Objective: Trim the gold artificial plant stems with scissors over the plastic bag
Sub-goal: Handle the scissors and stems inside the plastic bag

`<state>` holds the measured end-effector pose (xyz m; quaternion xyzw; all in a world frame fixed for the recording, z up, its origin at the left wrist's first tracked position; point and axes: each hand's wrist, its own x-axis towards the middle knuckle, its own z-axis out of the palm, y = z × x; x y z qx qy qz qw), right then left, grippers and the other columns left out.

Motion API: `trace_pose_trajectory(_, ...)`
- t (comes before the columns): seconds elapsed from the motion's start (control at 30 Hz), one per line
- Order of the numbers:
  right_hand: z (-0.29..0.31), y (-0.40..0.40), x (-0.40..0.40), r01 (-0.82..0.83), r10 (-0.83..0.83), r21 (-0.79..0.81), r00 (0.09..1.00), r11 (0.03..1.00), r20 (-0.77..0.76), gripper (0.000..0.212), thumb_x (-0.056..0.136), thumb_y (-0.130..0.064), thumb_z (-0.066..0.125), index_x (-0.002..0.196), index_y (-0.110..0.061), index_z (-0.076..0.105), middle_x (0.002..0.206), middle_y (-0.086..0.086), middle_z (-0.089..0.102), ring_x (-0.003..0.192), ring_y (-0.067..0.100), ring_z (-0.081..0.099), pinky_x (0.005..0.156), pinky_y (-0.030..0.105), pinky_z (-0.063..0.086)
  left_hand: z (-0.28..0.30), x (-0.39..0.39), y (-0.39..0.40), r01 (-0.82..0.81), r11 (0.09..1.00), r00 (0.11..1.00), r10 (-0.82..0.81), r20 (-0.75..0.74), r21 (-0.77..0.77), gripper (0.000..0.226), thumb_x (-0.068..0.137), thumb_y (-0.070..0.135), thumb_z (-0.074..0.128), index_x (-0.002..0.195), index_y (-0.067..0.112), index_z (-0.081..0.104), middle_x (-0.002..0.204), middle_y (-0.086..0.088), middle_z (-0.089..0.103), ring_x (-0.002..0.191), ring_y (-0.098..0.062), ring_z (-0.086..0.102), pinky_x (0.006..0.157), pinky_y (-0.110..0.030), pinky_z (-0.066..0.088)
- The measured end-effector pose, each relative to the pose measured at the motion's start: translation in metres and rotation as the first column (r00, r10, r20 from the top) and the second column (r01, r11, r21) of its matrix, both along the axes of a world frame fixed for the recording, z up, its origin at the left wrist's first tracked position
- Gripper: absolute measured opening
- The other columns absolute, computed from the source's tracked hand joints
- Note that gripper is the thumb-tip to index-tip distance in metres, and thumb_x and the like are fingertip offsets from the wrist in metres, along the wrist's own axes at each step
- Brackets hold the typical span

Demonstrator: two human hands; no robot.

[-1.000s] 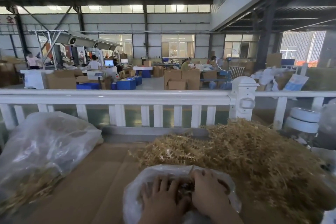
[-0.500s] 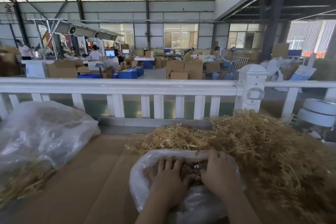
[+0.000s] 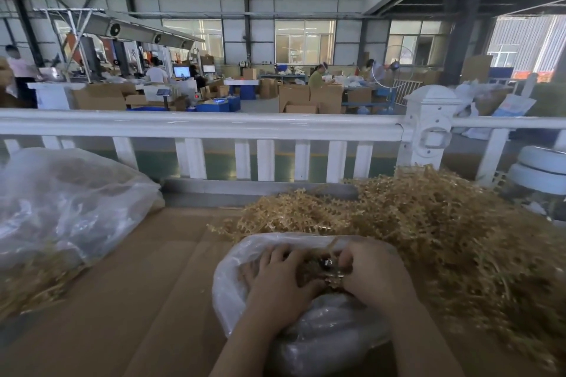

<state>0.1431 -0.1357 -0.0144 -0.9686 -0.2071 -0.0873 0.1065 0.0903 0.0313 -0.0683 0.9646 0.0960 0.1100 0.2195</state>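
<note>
My fingers (image 3: 277,257) on the left hand (image 3: 275,288) are curled down into the mouth of the plastic bag (image 3: 232,291), gripping a small clump of gold stems (image 3: 309,269); the right hand (image 3: 375,275) has its fingers bent tight around something dark and shiny between the two hands, probably the scissors (image 3: 325,264), though they're mostly hidden and blurred, so I can't tell if the blades are apart or closed. Both hands sit right over the bag opening, touching or nearly touching each other. Risk one, as I judge it: the left fingertips are right next to the cutting spot, so a snap of the blades could nick them. Risk two: the bag is soft and slumped on the brown surface (image 3: 137,300), the rim could fold in or slide, and offcuts would land on the surface instead of inside. Risk three: the blades could catch the thin plastic and slit it. Just right of the bag and behind it lies the big heap of gold stems (image 3: 444,239), touching the bag edge; pulling one stem may drag tangled neighbours along or spill them off the near right edge. Well left sits a second clear bag (image 3: 70,208) with gold pieces showing under it, far enough not to interfere. Behind everything runs the white railing (image 3: 199,124), then the workshop floor with boxes and people, not relevant.
</note>
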Motion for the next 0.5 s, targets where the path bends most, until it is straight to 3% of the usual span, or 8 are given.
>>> trace_pose_trajectory(0.1,-0.001,0.002,0.0,-0.006,0.006,0.007,1.0,1.0,-0.028,0.014,0.085,-0.026,0.068,0.09,-0.038,0.074,0.091,-0.014,0.068,0.095,0.009,0.062,0.085,0.022,0.049,0.001,-0.002,-0.001,-0.003,1.0,1.0,0.003,0.026,-0.001,0.06,0.082,0.069,0.054,0.138,0.055,0.038,0.153,0.016,0.029,0.147,-0.016,0.015,0.114,-0.047,0.002)
trace_pose_trajectory(0.23,-0.005,0.004,0.0,0.047,-0.045,0.1,0.999,0.994,-0.03,0.018,0.075,-0.016,0.06,0.076,-0.034,0.056,0.084,-0.013,0.059,0.09,0.014,0.058,0.078,0.03,0.053,0.0,-0.004,0.0,-0.009,1.0,0.998,0.008,0.059,0.006,0.061,0.079,0.071,0.051,0.136,0.054,0.04,0.15,0.016,0.034,0.144,-0.015,0.018,0.105,-0.04,-0.003)
trace_pose_trajectory(0.37,-0.001,0.003,0.0,-0.018,0.017,0.081,1.0,0.997,0.01,0.021,0.072,-0.016,0.062,0.073,-0.032,0.048,0.076,-0.013,0.054,0.076,0.007,0.05,0.074,0.029,0.043,0.002,-0.005,0.0,-0.023,0.999,0.996,0.026,0.085,-0.046,0.058,0.084,0.07,0.046,0.137,0.051,0.041,0.15,0.016,0.036,0.143,-0.015,0.02,0.111,-0.045,0.0)
trace_pose_trajectory(0.5,0.012,0.0,-0.001,-0.059,0.06,0.087,0.998,0.995,-0.012,0.027,0.076,-0.016,0.067,0.076,-0.033,0.045,0.084,-0.012,0.05,0.071,0.008,0.052,0.06,0.028,0.041,0.007,-0.007,-0.001,-0.044,0.99,0.987,0.063,0.147,-0.131,0.056,0.088,0.07,0.037,0.14,0.048,0.038,0.148,0.017,0.041,0.142,-0.012,0.027,0.116,-0.049,0.005)
